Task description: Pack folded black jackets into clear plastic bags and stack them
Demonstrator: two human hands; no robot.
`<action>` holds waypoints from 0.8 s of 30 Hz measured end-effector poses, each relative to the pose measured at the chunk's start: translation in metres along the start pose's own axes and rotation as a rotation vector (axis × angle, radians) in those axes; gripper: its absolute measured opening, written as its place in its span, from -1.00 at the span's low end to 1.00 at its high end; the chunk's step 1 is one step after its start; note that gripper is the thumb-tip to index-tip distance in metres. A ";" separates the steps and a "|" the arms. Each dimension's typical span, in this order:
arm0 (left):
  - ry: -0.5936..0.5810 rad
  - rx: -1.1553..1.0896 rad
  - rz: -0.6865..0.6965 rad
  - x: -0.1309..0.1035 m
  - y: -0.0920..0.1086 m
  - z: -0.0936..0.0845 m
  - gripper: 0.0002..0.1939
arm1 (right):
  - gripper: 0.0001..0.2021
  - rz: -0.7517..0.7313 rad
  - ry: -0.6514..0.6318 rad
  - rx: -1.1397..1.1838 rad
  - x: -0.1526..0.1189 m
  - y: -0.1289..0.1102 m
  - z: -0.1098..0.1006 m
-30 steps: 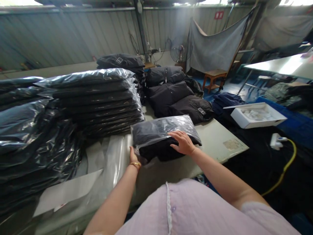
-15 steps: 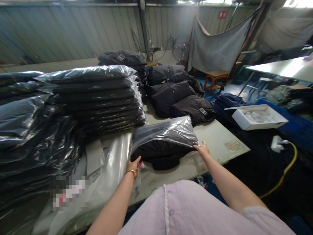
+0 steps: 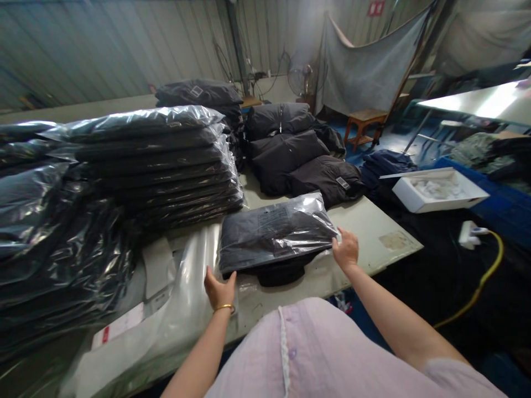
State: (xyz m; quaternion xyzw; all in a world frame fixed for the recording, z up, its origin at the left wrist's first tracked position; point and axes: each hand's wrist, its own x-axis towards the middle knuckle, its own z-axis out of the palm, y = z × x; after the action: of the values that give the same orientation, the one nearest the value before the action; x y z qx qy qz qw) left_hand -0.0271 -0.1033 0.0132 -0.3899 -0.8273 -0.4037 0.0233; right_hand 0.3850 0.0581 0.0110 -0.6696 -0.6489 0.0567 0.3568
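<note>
A folded black garment (image 3: 284, 276) lies on the table in front of me, mostly inside a clear plastic bag (image 3: 277, 226). Its lower edge sticks out of the bag's near side. My right hand (image 3: 346, 249) has its fingers closed on the bag's right near corner. At the left near corner is my left hand (image 3: 219, 290), wearing a gold bangle, with thumb and fingers spread apart. Its thumb is close to the bag's edge; I cannot tell whether it touches.
A tall stack of bagged dark garments (image 3: 157, 160) stands at the left. Unbagged black jackets (image 3: 286, 152) are heaped behind the bag. Flat clear plastic bags (image 3: 186, 276) lie left of my left hand. A white box (image 3: 440, 190) and a yellow cable (image 3: 487, 282) are at the right.
The bag's near edge has come down toward me and covers more of the garment. My left hand has loosened and its fingers have spread. My right hand has closed at the right corner.
</note>
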 end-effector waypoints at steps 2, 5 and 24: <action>0.001 0.089 0.202 -0.003 0.015 -0.006 -0.08 | -0.58 -0.279 -0.019 0.038 -0.007 -0.035 -0.004; -0.127 0.138 0.507 -0.005 0.038 -0.009 -0.30 | -0.63 -0.701 -0.274 0.108 -0.022 -0.079 0.002; -1.072 0.409 0.715 -0.056 0.047 0.040 -0.31 | -0.43 -0.659 -0.801 -0.178 -0.020 -0.124 0.068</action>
State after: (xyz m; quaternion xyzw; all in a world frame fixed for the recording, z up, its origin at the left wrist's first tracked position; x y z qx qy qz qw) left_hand 0.0539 -0.0930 -0.0031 -0.7738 -0.6044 0.0428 -0.1847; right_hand 0.2425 0.0555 0.0213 -0.3837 -0.9129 0.1376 0.0213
